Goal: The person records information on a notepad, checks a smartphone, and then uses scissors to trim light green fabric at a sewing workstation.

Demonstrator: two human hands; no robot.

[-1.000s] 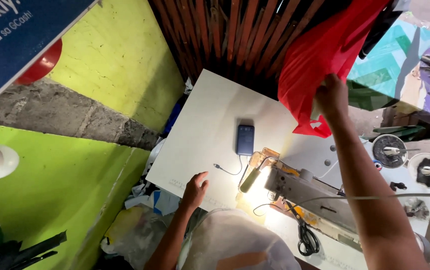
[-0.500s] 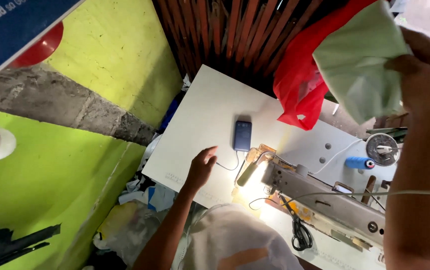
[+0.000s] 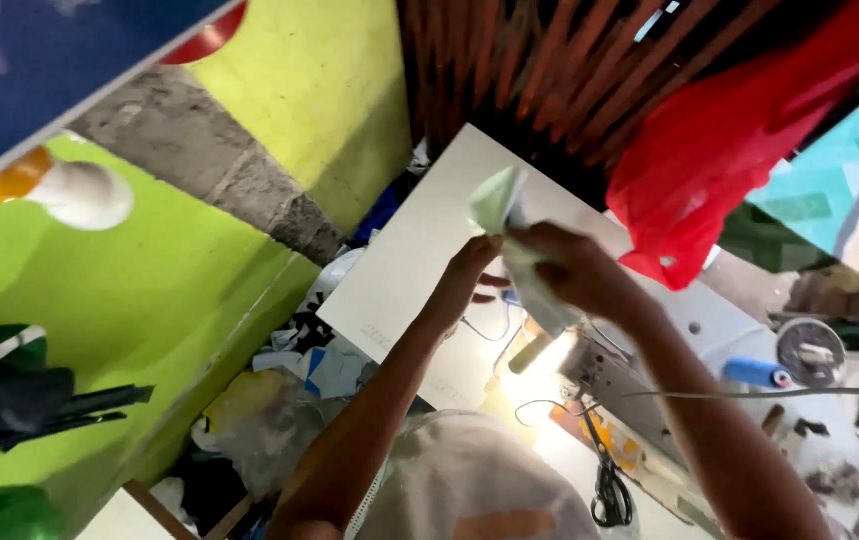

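Both hands have come together since a moment ago. Half a second back the right hand was high at the edge of view with the pale green cloth spread out, and the left hand lay flat on the table beside the dark phone. Now the left hand [image 3: 469, 265] is lifted off the table and meets the right hand [image 3: 564, 265] in mid-air, and the phone is hidden behind them.

The right hand is closed round the pale green cloth [image 3: 497, 200], which is bunched and folded, one corner sticking up above the knuckles and another part trailing down below the palm. The left hand's fingers are curled in against the same cloth from the other side; how firmly it grips I cannot tell.

The cloth is held above the white table [image 3: 409, 270], over its near middle. Just below and to the right of the hands stands the sewing machine [image 3: 629, 400], its small lamp glowing on the table. A blue thread spool [image 3: 757, 373] lies further right on the table. Above the hands a red plastic bag [image 3: 719, 170] hangs against the dark wooden slats [image 3: 519, 70].
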